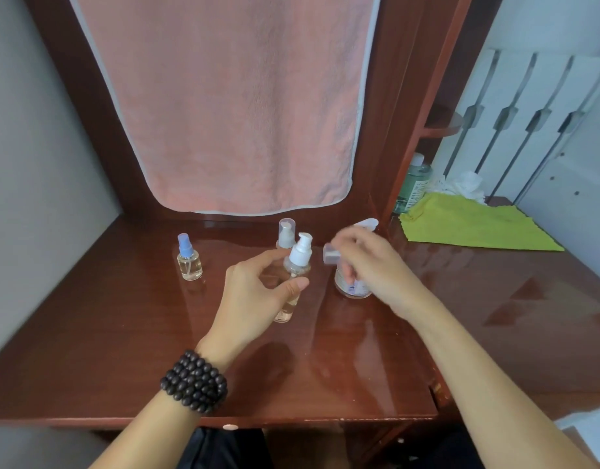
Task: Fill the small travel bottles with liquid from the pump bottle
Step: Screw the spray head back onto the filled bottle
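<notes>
My left hand (258,292) grips a slim clear travel bottle (293,282) with a white pump top, held tilted above the desk. My right hand (369,265) pinches a small clear cap (331,254), blurred, just right of that pump top. Behind my right hand stands the large pump bottle (352,286), mostly hidden; only its white nozzle and lower label show. A small spray bottle (189,260) with a blue top stands at the left. Another small bottle (286,233) with a clear cap stands at the back, behind the held one.
The glossy red-brown desk (122,333) has a pink towel (224,106) hanging over its back panel. A green cloth (474,225), white tissue and a green-tinted bottle (413,184) lie at the right rear. Grey walls close in both sides.
</notes>
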`<state>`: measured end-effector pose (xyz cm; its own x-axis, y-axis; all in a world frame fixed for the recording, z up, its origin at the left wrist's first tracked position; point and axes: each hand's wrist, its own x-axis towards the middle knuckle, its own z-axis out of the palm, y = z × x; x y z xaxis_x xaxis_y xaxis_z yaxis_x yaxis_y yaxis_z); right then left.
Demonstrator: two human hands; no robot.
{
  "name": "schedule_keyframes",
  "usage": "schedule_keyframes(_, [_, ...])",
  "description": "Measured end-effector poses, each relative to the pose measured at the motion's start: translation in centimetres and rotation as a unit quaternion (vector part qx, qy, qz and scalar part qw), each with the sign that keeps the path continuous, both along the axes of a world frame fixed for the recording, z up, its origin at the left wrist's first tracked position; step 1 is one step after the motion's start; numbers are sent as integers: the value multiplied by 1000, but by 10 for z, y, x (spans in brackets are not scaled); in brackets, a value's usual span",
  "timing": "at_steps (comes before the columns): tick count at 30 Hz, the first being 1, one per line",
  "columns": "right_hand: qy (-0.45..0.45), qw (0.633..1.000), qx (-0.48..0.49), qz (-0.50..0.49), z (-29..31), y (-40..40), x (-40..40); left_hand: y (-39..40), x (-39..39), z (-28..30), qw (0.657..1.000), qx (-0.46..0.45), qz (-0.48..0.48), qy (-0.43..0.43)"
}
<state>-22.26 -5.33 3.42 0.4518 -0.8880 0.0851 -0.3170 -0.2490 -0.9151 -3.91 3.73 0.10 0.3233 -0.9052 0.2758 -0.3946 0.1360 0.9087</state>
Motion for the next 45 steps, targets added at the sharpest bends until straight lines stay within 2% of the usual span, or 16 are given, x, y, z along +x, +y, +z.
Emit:
schedule_keyframes(4, [-165, 984, 0, 69, 25, 1, -4, 0, -9, 1, 1000, 7, -21, 5])
schedule_keyframes(11, [-252, 965, 3, 75, 27, 10, -2, -1, -19, 4, 999, 8, -47, -4])
schedule_keyframes(23, [-114, 985, -114, 59, 23, 16, -4, -4, -22, 9, 998, -22, -58, -24])
schedule_keyframes(32, [-167, 979, -108, 50, 1, 10, 10, -6, -15, 3, 998, -21, -40, -33])
schedule_keyframes(36, [-147, 981, -111, 59, -2, 9, 19, -10, -3, -3, 998, -12, -53, -21])
schedule_keyframes(39, [-95, 982, -154, 48, 3, 12, 29, -13, 18, -11, 998, -10, -58, 3])
schedule_keyframes(42, [-86, 982, -165, 11, -5, 14, 40, -12, 44, -22, 999, -5, -7, 41])
schedule_keyframes(45, [-70, 989, -133, -13, -24, 14, 50, -17, 66, -29, 998, 12, 47, 45])
